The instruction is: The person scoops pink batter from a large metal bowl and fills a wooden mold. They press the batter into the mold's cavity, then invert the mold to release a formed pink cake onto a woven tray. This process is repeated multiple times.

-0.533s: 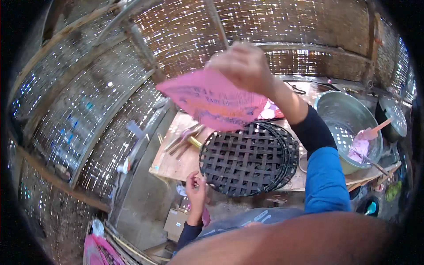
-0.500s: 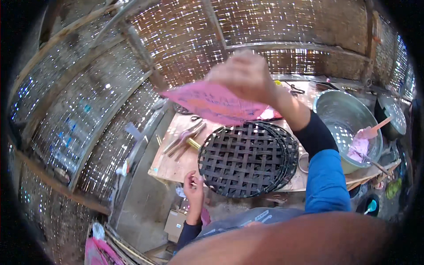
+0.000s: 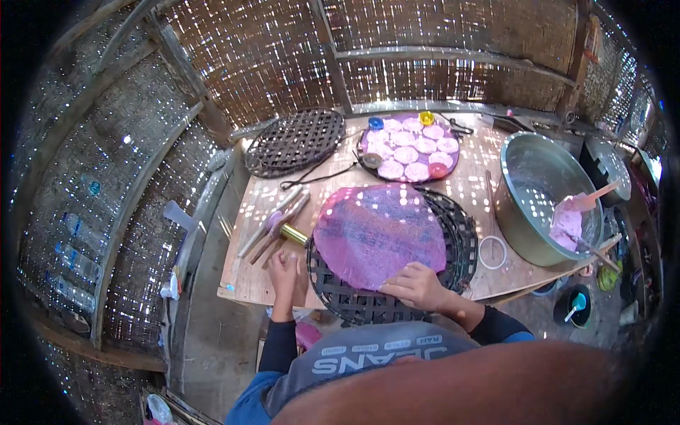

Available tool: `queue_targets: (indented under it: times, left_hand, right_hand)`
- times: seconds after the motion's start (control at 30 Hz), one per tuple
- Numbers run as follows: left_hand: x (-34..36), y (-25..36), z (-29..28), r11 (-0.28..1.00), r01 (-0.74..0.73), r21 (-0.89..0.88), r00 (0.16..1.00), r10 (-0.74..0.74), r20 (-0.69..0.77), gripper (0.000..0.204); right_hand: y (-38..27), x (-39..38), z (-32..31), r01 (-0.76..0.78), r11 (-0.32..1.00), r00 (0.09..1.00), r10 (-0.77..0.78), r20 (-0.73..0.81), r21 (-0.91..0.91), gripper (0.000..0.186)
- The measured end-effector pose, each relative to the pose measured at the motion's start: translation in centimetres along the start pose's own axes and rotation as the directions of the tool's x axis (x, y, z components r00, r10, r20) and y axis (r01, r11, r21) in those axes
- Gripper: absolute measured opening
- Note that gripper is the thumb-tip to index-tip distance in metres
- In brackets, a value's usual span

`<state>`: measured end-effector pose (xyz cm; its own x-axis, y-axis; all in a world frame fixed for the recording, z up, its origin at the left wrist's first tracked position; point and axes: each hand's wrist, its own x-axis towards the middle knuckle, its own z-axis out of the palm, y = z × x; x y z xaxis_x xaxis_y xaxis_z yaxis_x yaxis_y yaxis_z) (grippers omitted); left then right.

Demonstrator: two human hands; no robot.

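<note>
My right hand (image 3: pixel 414 287) grips the near edge of a pink-purple round sheet (image 3: pixel 375 230), which lies on a stack of black woven round trays (image 3: pixel 333 297). My left hand (image 3: pixel 282 269) is beside the stack’s left rim, fingers curled; what they hold, if anything, is too small to make out. Left of the stack lie wooden sticks (image 3: pixel 255 237) and a gold-coloured cylinder (image 3: pixel 294 234). Behind it, a purple-covered tray (image 3: pixel 443 134) carries several pale pink rounds and small coloured cups (image 3: pixel 426 118).
A large metal basin (image 3: pixel 513 219) with pink mixture (image 3: pixel 565 219) and utensils stands on the right of the wooden table (image 3: pixel 482 276), near a white ring (image 3: pixel 492 251). Another woven tray (image 3: pixel 294 142) lies at the back left, a dark lidded pot (image 3: pixel 613 177) beyond the basin. Woven walls surround the table.
My right hand has come down from high up, laying the pink sheet over the tray stack. My left hand is higher in the picture. The back trays now show fully.
</note>
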<state>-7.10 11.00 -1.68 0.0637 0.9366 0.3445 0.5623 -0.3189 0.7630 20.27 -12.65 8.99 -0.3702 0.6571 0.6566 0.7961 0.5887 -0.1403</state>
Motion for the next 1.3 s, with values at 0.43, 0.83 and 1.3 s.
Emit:
queue_targets:
  times: [0.43, 0.83, 1.3]
  left_hand:
    - [5.7, -2.9, 5.0, 0.657, 0.408, -0.634, 0.913, -0.312, 0.264, 0.03]
    - [10.9, -2.6, 6.8, 0.188, 0.731, -0.656, 0.654, -0.467, 0.595, 0.024]
    - [12.3, 0.7, -1.5, 0.318, 0.744, -0.588, 0.651, -0.544, 0.53, 0.021]
  right_hand:
    - [-3.9, -0.6, 0.8, -0.255, 0.96, 0.905, 0.196, 0.377, 0.112, 0.025]
    - [-3.7, -3.3, -1.3, -0.491, 0.831, 0.863, 0.423, 0.276, 0.261, 0.028]
    - [4.0, -17.5, -7.2, -0.917, 0.255, 0.312, 0.937, -0.155, -0.307, 0.019]
